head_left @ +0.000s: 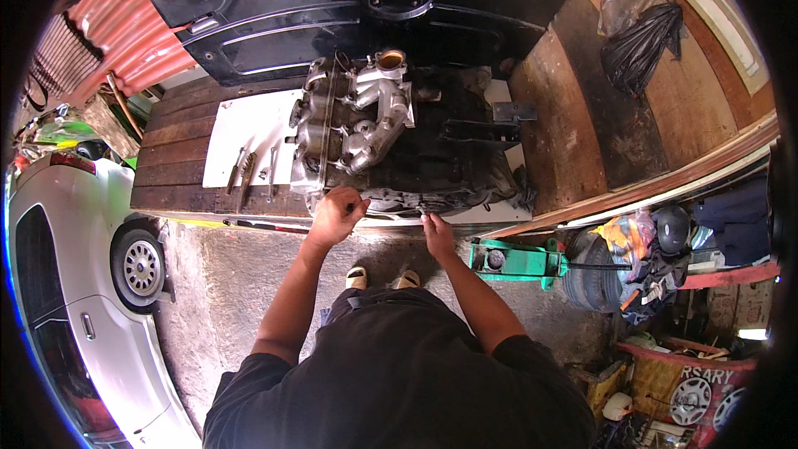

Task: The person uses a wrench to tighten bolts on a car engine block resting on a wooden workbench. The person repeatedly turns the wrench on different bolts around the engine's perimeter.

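An engine lies on the wooden bench, its dark block on the right and its silver cylinder head on the left. A silver intake manifold with a round opening sits on top. My left hand is curled at the head's near corner, with something small and dark at its fingers that I cannot make out. To its right, my right hand pinches a small thing at the block's near edge, too small to name. Left of the head, a wrench and other slim hand tools lie by a white sheet.
A black vehicle panel stands behind the bench. A black plastic bag lies on the boards at the far right. On the floor to my right is a green trolley jack, beside tyres. A silver car is parked to my left.
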Demonstrator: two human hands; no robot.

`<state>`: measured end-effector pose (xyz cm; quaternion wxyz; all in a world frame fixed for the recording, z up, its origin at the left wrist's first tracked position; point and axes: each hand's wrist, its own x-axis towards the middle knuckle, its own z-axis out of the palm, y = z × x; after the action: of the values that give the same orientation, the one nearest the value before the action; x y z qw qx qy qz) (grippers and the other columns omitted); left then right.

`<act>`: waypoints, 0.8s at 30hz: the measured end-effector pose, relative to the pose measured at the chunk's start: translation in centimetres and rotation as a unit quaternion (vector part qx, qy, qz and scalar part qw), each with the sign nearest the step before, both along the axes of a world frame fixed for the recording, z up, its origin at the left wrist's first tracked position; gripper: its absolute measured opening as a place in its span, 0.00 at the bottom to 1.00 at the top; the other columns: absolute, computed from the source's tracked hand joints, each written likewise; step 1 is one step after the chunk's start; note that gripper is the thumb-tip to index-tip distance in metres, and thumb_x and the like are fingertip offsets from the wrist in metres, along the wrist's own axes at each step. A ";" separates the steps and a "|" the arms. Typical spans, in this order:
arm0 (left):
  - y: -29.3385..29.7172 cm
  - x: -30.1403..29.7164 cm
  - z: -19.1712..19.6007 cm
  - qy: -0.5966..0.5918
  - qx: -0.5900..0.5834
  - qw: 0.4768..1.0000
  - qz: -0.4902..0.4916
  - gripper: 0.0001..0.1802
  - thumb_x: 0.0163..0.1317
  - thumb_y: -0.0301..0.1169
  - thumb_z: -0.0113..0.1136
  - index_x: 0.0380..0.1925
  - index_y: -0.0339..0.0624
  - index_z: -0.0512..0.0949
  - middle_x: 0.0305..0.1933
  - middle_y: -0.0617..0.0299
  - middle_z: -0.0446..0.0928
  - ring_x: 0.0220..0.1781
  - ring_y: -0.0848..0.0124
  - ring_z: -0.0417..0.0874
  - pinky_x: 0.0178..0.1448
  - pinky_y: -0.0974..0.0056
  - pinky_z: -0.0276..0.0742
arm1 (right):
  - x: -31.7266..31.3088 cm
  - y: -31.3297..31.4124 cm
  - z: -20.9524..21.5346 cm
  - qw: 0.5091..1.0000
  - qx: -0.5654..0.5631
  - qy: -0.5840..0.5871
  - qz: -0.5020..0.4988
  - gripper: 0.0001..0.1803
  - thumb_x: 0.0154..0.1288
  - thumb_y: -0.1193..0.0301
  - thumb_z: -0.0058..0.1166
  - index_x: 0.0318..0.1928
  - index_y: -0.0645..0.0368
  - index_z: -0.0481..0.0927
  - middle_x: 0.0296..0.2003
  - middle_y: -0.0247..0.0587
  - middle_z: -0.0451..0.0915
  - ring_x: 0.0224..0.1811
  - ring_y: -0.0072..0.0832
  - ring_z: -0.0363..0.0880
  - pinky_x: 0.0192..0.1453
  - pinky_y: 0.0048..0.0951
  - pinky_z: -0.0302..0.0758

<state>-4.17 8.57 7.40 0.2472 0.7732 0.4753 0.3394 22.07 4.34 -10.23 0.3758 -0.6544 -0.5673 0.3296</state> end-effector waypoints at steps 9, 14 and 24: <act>-0.1 0.0 -0.2 -0.009 0.006 1.000 0.011 0.13 0.57 0.33 0.64 0.21 0.37 0.75 0.23 0.55 0.74 0.29 0.57 0.76 0.35 0.58 0.71 | 1.1 0.7 3.1 0.989 0.048 -0.135 0.022 0.17 0.68 0.58 0.50 0.34 0.61 0.76 0.25 0.55 0.77 0.28 0.53 0.77 0.30 0.43 0.71; -0.1 -0.1 -0.3 -0.011 0.004 1.000 0.015 0.13 0.57 0.33 0.63 0.21 0.37 0.75 0.23 0.55 0.74 0.29 0.56 0.76 0.34 0.57 0.71 | 2.7 1.4 8.9 0.925 0.015 -0.358 0.125 0.17 0.68 0.56 0.48 0.36 0.55 0.81 0.26 0.51 0.81 0.31 0.50 0.81 0.33 0.49 0.75; -0.1 0.2 -0.3 -0.040 0.002 0.999 0.016 0.14 0.57 0.33 0.63 0.18 0.36 0.72 0.22 0.53 0.71 0.29 0.53 0.74 0.34 0.54 0.69 | -0.2 3.7 14.5 0.849 -0.048 -0.479 0.217 0.15 0.63 0.63 0.50 0.29 0.60 0.84 0.29 0.53 0.82 0.33 0.49 0.82 0.38 0.48 0.78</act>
<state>-3.96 8.47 7.12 0.2593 0.7519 0.4764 0.3748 21.89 8.05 4.29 -0.0557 -0.6087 -0.7878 0.0751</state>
